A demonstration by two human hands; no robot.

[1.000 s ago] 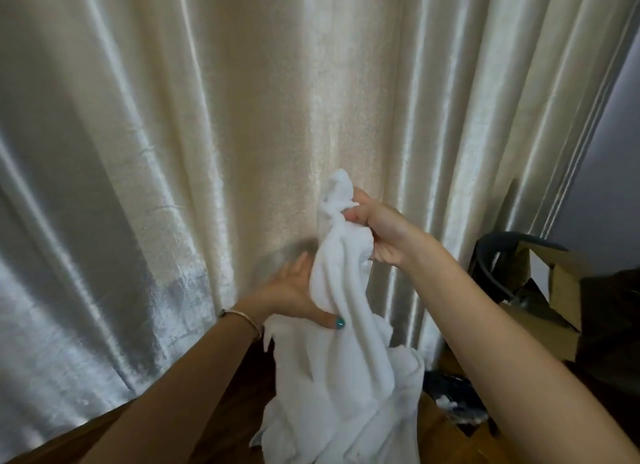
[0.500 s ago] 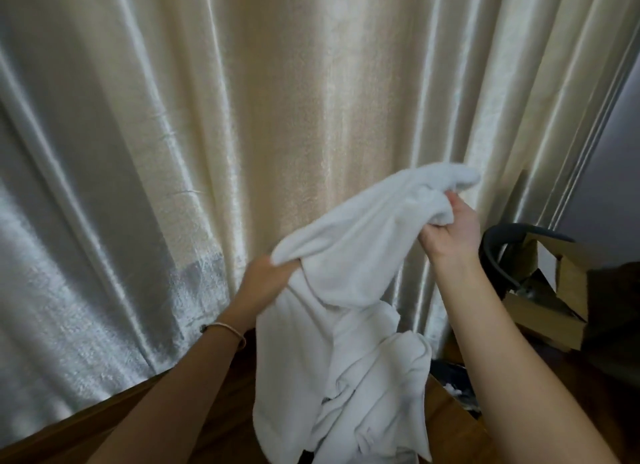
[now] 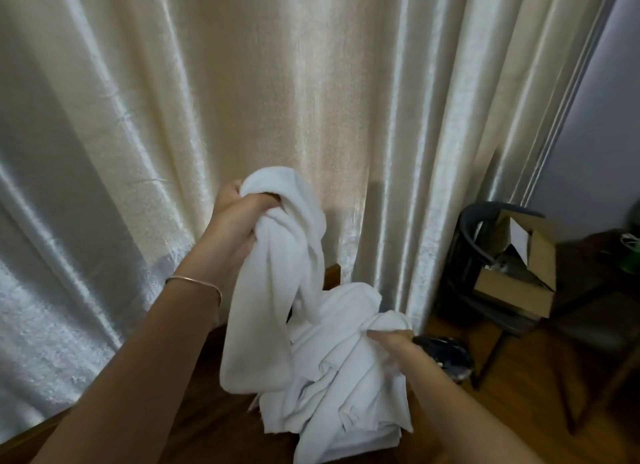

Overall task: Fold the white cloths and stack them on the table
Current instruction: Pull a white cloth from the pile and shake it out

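Observation:
My left hand (image 3: 239,210) is raised in front of the curtain and grips the bunched top of a white cloth (image 3: 277,276), which hangs down in a long loop. Lower and to the right, my right hand (image 3: 393,339) grips a fold in a crumpled heap of white cloths (image 3: 339,387). The heap lies on a dark wooden table (image 3: 207,425), seen only at the bottom of the head view. The hanging cloth runs into the heap, and I cannot tell whether they are one piece.
A shiny cream curtain (image 3: 242,100) fills the background right behind the table. A dark metal chair (image 3: 485,255) with open cardboard boxes (image 3: 526,255) stands on the right. A dark bundle (image 3: 443,352) lies on the wooden floor (image 3: 536,394) beside my right wrist.
My right hand let go of the raised cloth end and dropped to the heap, gripping a fold there. My left hand rose and now holds the cloth's top alone, bunched.

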